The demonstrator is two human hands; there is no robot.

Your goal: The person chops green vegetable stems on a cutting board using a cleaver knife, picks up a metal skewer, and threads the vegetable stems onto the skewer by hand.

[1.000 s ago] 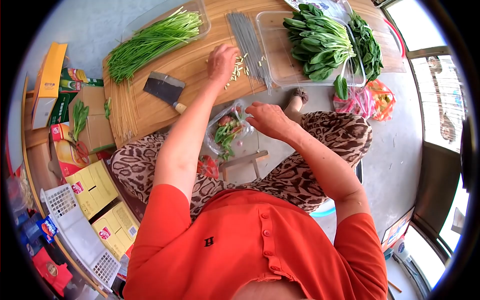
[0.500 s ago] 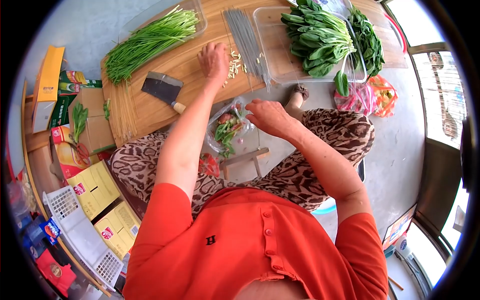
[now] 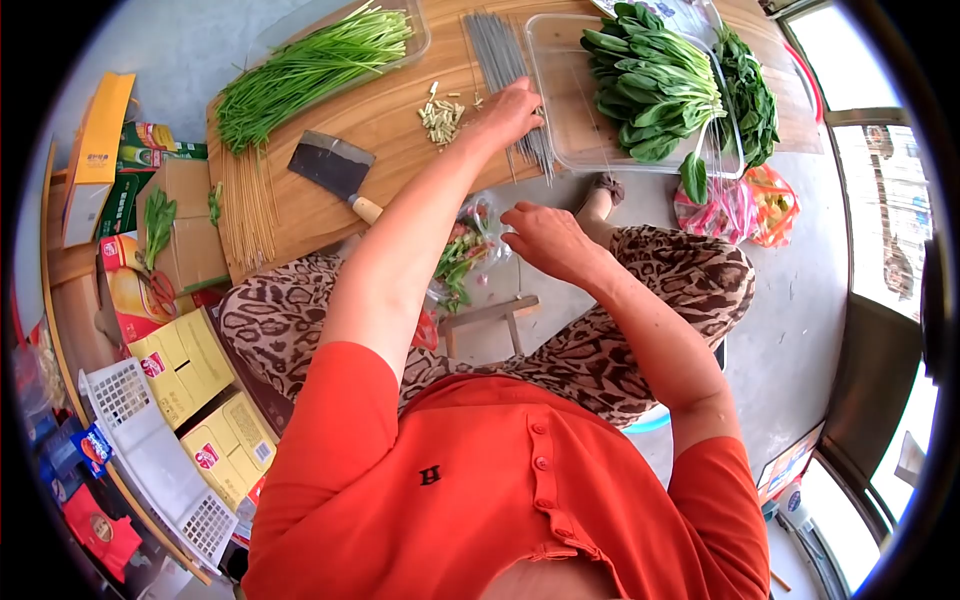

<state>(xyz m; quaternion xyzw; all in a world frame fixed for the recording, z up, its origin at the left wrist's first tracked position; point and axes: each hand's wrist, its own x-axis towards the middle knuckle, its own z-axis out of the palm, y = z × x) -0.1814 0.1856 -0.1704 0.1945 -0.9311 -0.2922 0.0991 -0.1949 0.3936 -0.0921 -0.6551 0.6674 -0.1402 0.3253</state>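
Metal skewers [image 3: 492,45] under the left hand [image 3: 512,112] lie beside the tray rim [image 3: 533,50].

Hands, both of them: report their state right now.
Left hand: fingers bent over the grey sticks; whether it grips any cannot be told.
Right hand: loosely curled, no held object visible; cannot tell if closed.

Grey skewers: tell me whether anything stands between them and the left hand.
Nothing visible does: the left hand is over the grey skewers, though contact can't be judged. The pile of cut pieces lies to their left, the clear tub to their right, neither in between.
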